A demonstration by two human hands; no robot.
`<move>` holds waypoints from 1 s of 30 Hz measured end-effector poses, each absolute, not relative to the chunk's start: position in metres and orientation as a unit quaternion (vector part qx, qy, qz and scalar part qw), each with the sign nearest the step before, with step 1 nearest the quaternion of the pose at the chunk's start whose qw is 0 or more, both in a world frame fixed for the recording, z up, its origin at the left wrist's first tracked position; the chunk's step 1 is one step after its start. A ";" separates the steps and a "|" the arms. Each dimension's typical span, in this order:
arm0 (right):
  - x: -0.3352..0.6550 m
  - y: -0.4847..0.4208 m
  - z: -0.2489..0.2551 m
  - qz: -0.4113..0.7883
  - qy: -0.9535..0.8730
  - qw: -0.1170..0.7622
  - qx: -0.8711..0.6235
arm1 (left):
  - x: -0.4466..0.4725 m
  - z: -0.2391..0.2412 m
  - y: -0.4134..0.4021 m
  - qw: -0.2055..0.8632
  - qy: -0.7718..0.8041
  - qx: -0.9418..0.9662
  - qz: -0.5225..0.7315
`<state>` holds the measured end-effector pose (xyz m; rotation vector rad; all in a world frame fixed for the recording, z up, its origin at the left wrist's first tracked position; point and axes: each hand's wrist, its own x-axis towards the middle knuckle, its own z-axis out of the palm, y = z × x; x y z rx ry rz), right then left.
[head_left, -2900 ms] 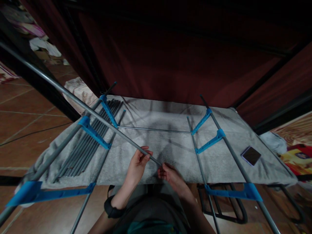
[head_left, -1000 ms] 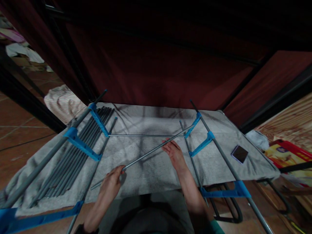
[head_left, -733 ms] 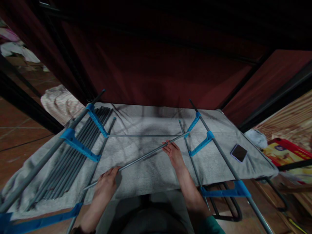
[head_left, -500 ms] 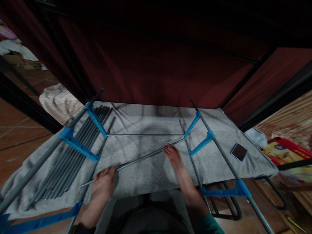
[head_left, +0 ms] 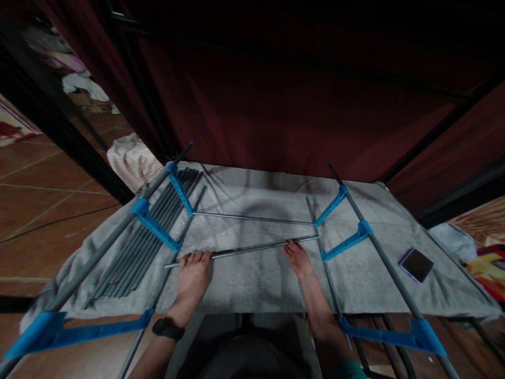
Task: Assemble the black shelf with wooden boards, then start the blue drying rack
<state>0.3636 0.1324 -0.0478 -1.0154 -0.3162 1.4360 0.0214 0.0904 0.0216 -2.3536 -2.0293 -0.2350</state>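
Observation:
A thin grey metal rod (head_left: 248, 249) runs crosswise between two side frames of grey tubes and blue plastic brackets. My left hand (head_left: 193, 276) is wrapped over the rod near its left end. Toward the right end, my right hand (head_left: 296, 258) pinches the same rod with its fingertips. The rod's right tip lies by the right frame's inner tube (head_left: 328, 273), below a blue bracket (head_left: 331, 206); contact there is unclear. Its left tip overlaps the left frame's inner tube (head_left: 163, 281), near another blue bracket (head_left: 155, 226). Farther back, a second crossbar (head_left: 252, 218) spans both frames.
Several loose grey tubes (head_left: 153, 231) lie side by side at left on the grey cloth (head_left: 252, 289). A phone (head_left: 416, 265) rests at right. Dark red curtains (head_left: 268, 116) hang behind, and a striped cloth (head_left: 136, 160) sits beyond the left edge.
The rod's left end has moved away from me with my left hand, so the rod lies more level. My right hand keeps its pinch. The view has shifted left.

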 end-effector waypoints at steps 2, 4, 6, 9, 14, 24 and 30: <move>0.368 0.136 -0.050 0.627 -0.140 0.630 -0.435 | 0.023 0.020 0.097 0.010 -0.646 -0.759 -0.077; 0.371 0.141 -0.053 0.620 -0.142 0.639 -0.433 | 0.025 0.019 0.106 0.007 -0.642 -0.762 -0.085; 0.374 0.145 -0.057 0.615 -0.142 0.646 -0.429 | 0.026 0.017 0.114 0.011 -0.644 -0.758 -0.098; 0.376 0.150 -0.062 0.614 -0.142 0.657 -0.414 | 0.029 0.015 0.124 0.032 -0.651 -0.748 -0.124; 0.379 0.152 -0.073 0.605 -0.133 0.682 -0.388 | 0.031 0.004 0.121 0.031 -0.654 -0.717 -0.240; 0.376 0.156 -0.077 0.595 -0.140 0.693 -0.382 | 0.043 -0.032 0.125 -0.462 -0.564 -0.275 -0.627; 0.371 0.159 -0.074 0.582 -0.144 0.698 -0.392 | 0.044 -0.015 0.155 -0.591 -0.438 -0.157 -0.659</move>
